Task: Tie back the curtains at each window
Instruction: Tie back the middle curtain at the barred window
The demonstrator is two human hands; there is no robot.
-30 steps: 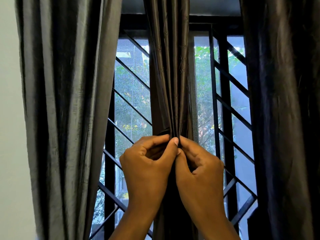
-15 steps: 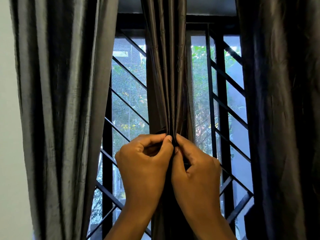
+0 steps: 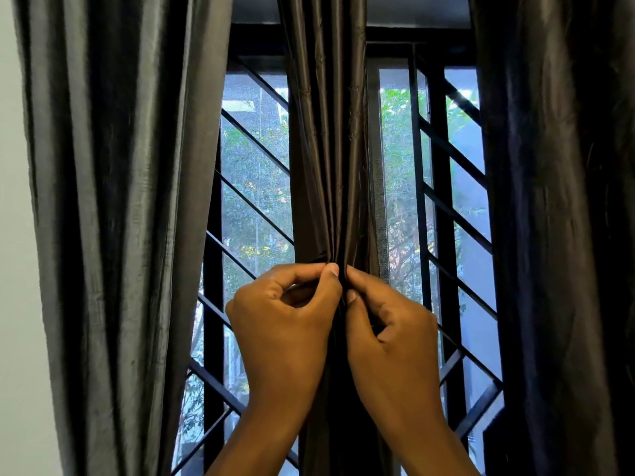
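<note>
My left hand [image 3: 285, 324] and right hand [image 3: 391, 338] pinch the gathered middle curtain [image 3: 330, 149] together, thumbs at twelve o'clock; window grille [image 3: 254, 139] behind it.

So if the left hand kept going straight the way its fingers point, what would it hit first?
The left hand points right, so it would meet the gathered middle curtain it already pinches, then probably the right hand just beyond.
</note>
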